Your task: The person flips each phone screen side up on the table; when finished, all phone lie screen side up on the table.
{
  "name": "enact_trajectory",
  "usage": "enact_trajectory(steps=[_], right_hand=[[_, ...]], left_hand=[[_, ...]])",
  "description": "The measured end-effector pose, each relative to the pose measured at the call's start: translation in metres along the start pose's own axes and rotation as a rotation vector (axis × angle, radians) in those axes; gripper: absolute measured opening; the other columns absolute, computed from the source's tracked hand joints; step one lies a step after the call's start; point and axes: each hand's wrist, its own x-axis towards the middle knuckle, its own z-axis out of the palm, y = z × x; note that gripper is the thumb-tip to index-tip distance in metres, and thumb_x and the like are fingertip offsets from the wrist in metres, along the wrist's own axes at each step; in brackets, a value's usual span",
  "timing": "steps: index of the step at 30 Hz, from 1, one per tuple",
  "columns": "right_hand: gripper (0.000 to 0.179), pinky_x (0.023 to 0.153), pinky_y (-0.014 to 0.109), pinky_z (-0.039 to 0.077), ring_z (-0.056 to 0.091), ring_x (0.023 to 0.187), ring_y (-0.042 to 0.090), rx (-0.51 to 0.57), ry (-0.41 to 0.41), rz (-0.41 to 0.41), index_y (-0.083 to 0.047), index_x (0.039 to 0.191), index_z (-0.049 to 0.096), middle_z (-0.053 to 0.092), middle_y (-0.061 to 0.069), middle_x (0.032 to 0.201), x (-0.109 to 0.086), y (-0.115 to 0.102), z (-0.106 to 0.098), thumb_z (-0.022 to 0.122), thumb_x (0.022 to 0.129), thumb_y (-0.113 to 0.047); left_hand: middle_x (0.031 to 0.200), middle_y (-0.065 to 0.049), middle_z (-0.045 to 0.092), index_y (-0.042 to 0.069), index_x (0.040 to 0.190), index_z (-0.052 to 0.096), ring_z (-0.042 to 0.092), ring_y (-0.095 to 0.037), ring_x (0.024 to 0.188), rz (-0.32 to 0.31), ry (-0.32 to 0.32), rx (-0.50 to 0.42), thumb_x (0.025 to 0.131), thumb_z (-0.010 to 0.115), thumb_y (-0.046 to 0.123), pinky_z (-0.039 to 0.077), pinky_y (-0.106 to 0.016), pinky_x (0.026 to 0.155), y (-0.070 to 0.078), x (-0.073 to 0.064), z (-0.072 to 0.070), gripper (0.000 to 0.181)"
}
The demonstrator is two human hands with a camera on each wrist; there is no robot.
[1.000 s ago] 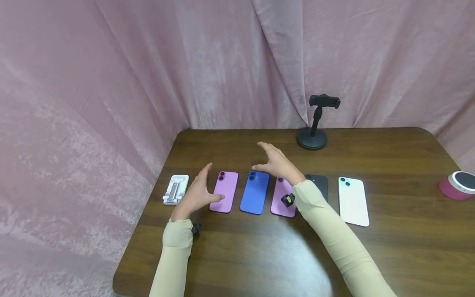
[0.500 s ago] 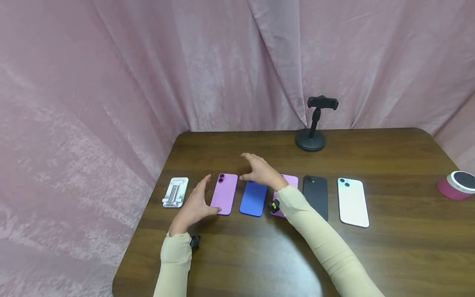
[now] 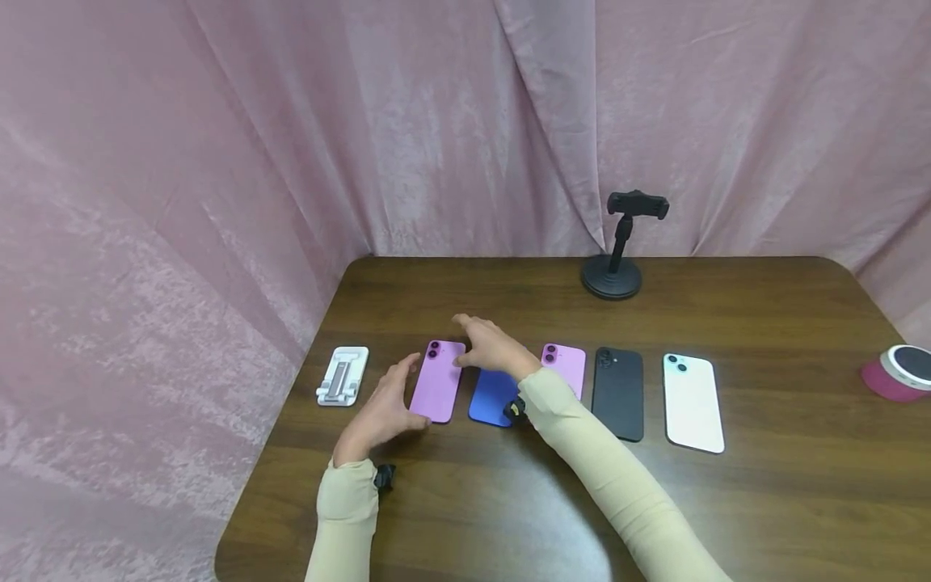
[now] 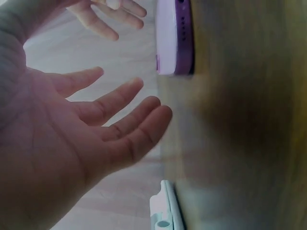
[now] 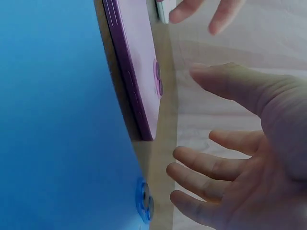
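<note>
While left hand [image 3: 379,415] and right hand [image 3: 496,347] are spread, empty, near the leftmost purple phone [image 3: 437,384], reaching is suggested, edge contact apparently being required next.

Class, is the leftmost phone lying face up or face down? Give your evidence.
Face down: in the head view the leftmost phone shows its back, camera lenses facing up.

A white folding stand [image 3: 343,377] lies left of the left fingers [image 3: 396,377]. Right of the right fingers [image 3: 476,328] come a pinkish phone [image 3: 566,369], a black phone [image 3: 618,394], a white phone [image 3: 693,402] and, farthest, a round pink-and-white object [image 3: 899,373]. Beyond those fingers, rightward, a black holder [image 3: 621,242] stands before a pink curtain [image 3: 451,145].
</note>
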Motion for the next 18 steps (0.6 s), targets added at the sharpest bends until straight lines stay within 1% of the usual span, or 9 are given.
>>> enact_trajectory(steps=[3,6,8,13,18], right_hand=[[0.075,0.108,0.048,0.04,0.049,0.132,0.036,-0.017,-0.021,0.017,0.001,0.15,0.041,0.054,0.022,0.142,0.002,-0.003,0.003,0.079,0.087,-0.015],[0.075,0.109,0.049,0.039,0.049,0.133,0.036,-0.036,-0.048,0.038,0.0,0.15,0.041,0.053,0.021,0.144,0.002,-0.005,0.006,0.079,0.088,-0.016],[0.075,0.109,0.051,0.038,0.047,0.134,0.037,-0.042,-0.061,0.051,0.0,0.151,0.041,0.053,0.02,0.145,0.002,-0.007,0.007,0.079,0.088,-0.016],[0.073,0.108,0.055,0.036,0.049,0.132,0.037,-0.063,-0.068,0.058,-0.001,0.149,0.043,0.056,0.019,0.142,0.003,-0.006,0.011,0.08,0.087,-0.018],[0.069,0.108,0.058,0.034,0.051,0.13,0.037,-0.067,-0.065,0.053,-0.001,0.146,0.046,0.057,0.019,0.14,0.006,-0.007,0.014,0.078,0.088,-0.018]], left_hand=[[0.143,-0.024,0.045,0.001,0.155,0.029,0.043,-0.041,0.125,-0.004,-0.021,0.006,0.064,0.09,0.003,0.038,-0.058,0.102,0.001,-0.001,0.003,0.109],[0.138,-0.025,0.045,0.002,0.156,0.028,0.043,-0.041,0.119,-0.012,-0.03,0.018,0.063,0.091,0.003,0.039,-0.059,0.098,0.002,-0.001,0.005,0.112],[0.137,-0.025,0.045,0.002,0.156,0.027,0.043,-0.041,0.118,-0.016,-0.035,0.034,0.062,0.091,0.001,0.04,-0.059,0.098,0.002,-0.001,0.007,0.114],[0.142,-0.028,0.041,-0.001,0.156,0.027,0.042,-0.043,0.119,-0.018,-0.043,0.079,0.062,0.089,-0.001,0.04,-0.059,0.099,0.003,0.002,0.011,0.113],[0.143,-0.028,0.039,0.0,0.156,0.03,0.041,-0.041,0.118,-0.024,-0.027,0.089,0.062,0.088,-0.004,0.042,-0.058,0.098,0.004,0.004,0.016,0.11]])
